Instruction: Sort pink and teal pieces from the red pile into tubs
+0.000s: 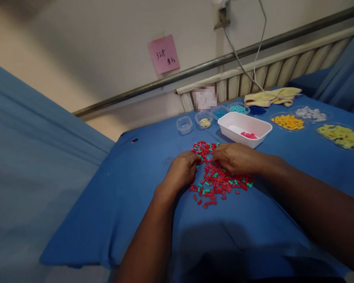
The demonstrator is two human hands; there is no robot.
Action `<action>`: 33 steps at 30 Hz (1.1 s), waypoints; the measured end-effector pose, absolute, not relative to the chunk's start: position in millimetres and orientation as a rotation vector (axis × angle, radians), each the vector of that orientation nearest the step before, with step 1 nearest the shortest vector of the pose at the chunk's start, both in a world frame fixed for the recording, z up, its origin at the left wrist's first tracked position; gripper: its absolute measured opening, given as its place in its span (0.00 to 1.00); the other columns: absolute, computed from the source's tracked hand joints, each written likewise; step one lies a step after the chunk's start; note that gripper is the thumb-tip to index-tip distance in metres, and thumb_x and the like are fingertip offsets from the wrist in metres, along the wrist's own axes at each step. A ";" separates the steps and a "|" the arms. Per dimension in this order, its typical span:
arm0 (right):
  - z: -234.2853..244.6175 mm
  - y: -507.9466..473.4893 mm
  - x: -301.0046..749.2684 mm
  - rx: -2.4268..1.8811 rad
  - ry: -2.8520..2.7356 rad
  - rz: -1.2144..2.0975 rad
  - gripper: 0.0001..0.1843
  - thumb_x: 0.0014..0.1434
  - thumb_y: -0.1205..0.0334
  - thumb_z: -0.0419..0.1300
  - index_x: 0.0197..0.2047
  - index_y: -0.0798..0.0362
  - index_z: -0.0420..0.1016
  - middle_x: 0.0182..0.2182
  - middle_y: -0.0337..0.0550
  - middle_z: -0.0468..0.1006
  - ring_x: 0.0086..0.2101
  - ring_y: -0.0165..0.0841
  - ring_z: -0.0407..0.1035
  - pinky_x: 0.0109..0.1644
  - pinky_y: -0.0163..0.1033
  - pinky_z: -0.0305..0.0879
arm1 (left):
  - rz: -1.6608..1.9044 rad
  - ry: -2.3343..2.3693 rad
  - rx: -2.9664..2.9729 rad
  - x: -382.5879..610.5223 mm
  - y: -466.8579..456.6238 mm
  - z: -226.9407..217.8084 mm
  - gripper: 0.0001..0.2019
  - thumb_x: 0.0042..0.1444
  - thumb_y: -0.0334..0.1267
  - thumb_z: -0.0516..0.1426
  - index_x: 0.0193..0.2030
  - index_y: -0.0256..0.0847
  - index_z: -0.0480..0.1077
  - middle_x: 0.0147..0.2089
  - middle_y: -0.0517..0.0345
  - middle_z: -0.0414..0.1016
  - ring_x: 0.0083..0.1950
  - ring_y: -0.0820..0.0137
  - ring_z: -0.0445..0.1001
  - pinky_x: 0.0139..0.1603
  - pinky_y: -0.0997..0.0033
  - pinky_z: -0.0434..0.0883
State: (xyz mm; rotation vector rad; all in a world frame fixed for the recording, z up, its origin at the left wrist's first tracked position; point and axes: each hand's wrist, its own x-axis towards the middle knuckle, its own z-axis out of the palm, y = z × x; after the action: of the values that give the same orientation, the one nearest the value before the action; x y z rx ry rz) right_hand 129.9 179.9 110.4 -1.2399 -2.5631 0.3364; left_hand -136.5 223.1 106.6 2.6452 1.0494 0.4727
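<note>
A loose pile of small red pieces [221,181], mixed with green ones [205,192], lies spread on the blue-covered table. At its left edge is my left hand [183,167], fingers curled in and fingertips among the pieces. My right hand [234,157] reaches over the upper right of the pile, its fingers bent down and drawn together. What either hand pinches is too small or hidden to make out. Just beyond my right hand stands a white tub [238,125] with some pink pieces [249,135] in it.
Clear containers hold yellow [343,135], orange [288,122], white [310,114] and blue pieces [238,109]. A small clear cup [184,125] stands at the back. A yellow cloth [271,97] lies by the radiator [271,76], with a hanging cable above. Dark bits [135,140] lie at left.
</note>
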 end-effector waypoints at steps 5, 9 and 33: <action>109.2 180.8 129.5 -1.293 -2.540 0.264 0.18 0.67 0.70 0.56 0.52 0.52 0.84 0.47 0.51 0.85 0.48 0.42 0.77 0.51 0.42 0.66 | 0.520 1.097 2.617 -136.6 223.4 106.6 0.12 0.71 0.28 0.56 0.52 0.40 0.81 0.50 0.50 0.83 0.52 0.61 0.81 0.56 0.61 0.76; 101.4 183.5 121.4 -1.123 -2.540 0.342 0.20 0.69 0.72 0.54 0.55 0.53 0.85 0.47 0.52 0.85 0.48 0.42 0.77 0.53 0.43 0.67 | 0.512 1.100 2.598 -136.9 224.0 106.1 0.13 0.68 0.26 0.56 0.50 0.40 0.81 0.49 0.51 0.83 0.52 0.62 0.81 0.57 0.62 0.76; 101.0 194.0 103.6 -1.691 -2.444 0.278 0.15 0.72 0.59 0.54 0.50 0.50 0.83 0.46 0.52 0.87 0.45 0.44 0.80 0.43 0.42 0.64 | 0.427 1.162 2.744 -119.5 220.9 93.0 0.19 0.63 0.31 0.58 0.60 0.41 0.79 0.59 0.47 0.79 0.61 0.55 0.75 0.65 0.51 0.70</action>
State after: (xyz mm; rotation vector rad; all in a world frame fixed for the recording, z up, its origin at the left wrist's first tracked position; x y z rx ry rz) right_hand 103.6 194.0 101.0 -1.6915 -2.4441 0.2782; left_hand -119.5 220.9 93.0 2.7439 1.1618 0.4275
